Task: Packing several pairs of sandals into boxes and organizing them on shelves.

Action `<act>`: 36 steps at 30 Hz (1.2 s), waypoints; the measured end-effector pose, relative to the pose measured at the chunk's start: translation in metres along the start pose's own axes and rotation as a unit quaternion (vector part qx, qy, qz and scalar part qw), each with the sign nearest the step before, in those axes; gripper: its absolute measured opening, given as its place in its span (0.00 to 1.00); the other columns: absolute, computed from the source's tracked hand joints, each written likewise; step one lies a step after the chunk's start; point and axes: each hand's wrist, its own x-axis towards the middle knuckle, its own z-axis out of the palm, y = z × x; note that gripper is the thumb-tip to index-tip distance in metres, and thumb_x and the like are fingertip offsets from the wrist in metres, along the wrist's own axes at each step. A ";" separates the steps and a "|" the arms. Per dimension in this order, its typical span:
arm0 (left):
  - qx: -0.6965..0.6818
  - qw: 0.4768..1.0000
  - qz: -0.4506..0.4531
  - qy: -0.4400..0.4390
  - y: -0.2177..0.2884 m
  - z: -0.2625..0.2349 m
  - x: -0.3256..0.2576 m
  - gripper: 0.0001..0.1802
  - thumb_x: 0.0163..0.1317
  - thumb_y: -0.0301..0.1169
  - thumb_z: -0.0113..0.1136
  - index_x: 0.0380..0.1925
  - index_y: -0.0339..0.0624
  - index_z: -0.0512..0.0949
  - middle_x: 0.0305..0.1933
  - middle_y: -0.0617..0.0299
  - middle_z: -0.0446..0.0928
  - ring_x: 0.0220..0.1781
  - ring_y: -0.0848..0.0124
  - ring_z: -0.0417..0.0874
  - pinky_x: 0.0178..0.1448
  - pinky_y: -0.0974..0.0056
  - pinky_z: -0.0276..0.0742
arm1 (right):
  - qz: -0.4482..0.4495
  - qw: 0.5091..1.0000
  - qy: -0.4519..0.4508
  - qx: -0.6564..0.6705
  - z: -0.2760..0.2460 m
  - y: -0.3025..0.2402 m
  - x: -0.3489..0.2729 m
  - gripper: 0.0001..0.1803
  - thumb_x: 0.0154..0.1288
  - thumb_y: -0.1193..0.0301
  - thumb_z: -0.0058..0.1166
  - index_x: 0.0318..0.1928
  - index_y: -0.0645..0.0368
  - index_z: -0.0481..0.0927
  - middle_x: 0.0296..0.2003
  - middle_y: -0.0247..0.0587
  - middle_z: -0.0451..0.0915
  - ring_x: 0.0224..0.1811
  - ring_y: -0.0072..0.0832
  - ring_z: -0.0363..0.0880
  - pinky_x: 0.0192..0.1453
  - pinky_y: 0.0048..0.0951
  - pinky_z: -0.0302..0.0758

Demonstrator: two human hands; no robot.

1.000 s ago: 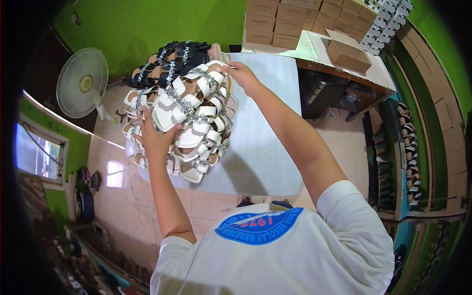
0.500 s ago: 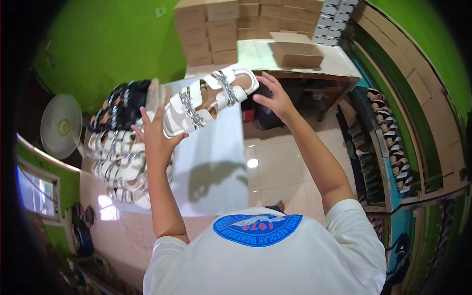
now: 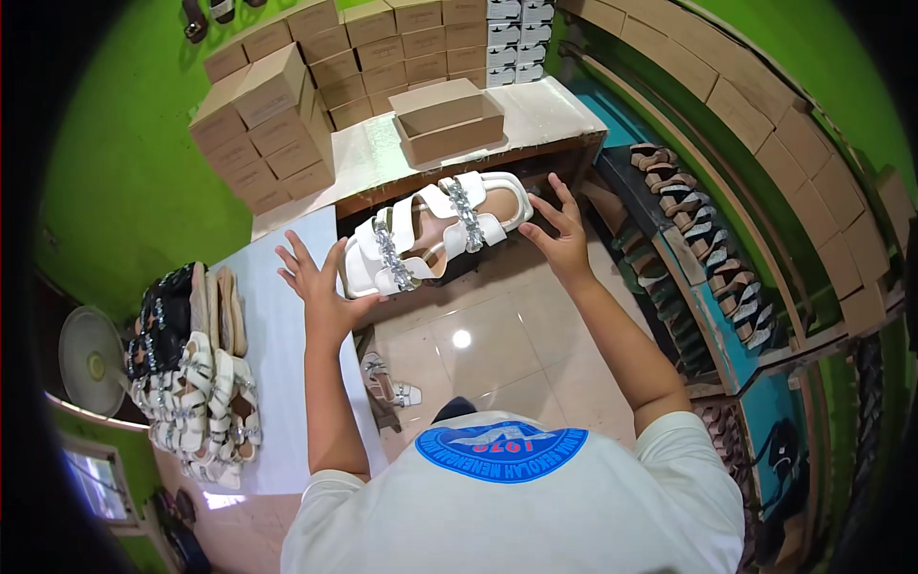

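A pair of white sandals (image 3: 413, 222) hangs in the air in front of me, apparently side by side. Silver beaded trim crosses their white straps, and the insoles are tan. At their left end my left hand (image 3: 325, 287) grips them with thumb and index finger, its other fingers spread. My right hand (image 3: 562, 234) pinches the right end between thumb and fingers. Beyond the sandals, an uncovered brown cardboard box (image 3: 451, 139) stands on the far table (image 3: 359, 153). What lies inside it is hidden.
A white-covered table (image 3: 277, 383) on the left bears white sandals (image 3: 196, 411) and black ones (image 3: 163, 316). Stacked brown boxes (image 3: 273, 129) and white boxes (image 3: 516, 43) line the back. Shoe-filled shelves (image 3: 712, 330) run along the right. A fan (image 3: 91, 359) stands far left.
My view has turned toward the right and the far table. The sandals have moved with both hands away from the sandal pile, over the floor in front of the box.
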 end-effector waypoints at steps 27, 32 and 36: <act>-0.090 0.985 0.028 -0.142 -0.042 0.262 0.291 0.48 0.15 0.42 0.78 0.50 0.55 0.74 0.71 0.46 0.29 0.71 0.41 0.27 0.68 0.38 0.31 | 0.177 0.979 0.090 0.053 0.061 0.264 0.195 0.20 0.52 0.70 0.62 0.48 0.55 0.79 0.61 0.45 0.62 0.64 0.38 0.57 0.65 0.35 0.54; -0.061 0.984 -0.006 -0.165 -0.073 0.303 0.327 0.49 0.15 0.47 0.78 0.51 0.58 0.74 0.71 0.47 0.29 0.71 0.41 0.27 0.67 0.36 0.31 | 0.199 0.980 0.004 0.016 0.088 0.307 0.234 0.19 0.57 0.63 0.57 0.50 0.50 0.78 0.62 0.43 0.61 0.66 0.43 0.52 0.67 0.39 0.49; -0.033 0.975 -0.056 -0.211 -0.091 0.333 0.342 0.51 0.15 0.51 0.76 0.52 0.59 0.73 0.71 0.46 0.29 0.70 0.40 0.27 0.66 0.35 0.31 | 0.247 0.967 -0.056 0.042 0.110 0.348 0.260 0.19 0.59 0.58 0.54 0.52 0.44 0.77 0.65 0.40 0.57 0.69 0.48 0.42 0.69 0.41 0.43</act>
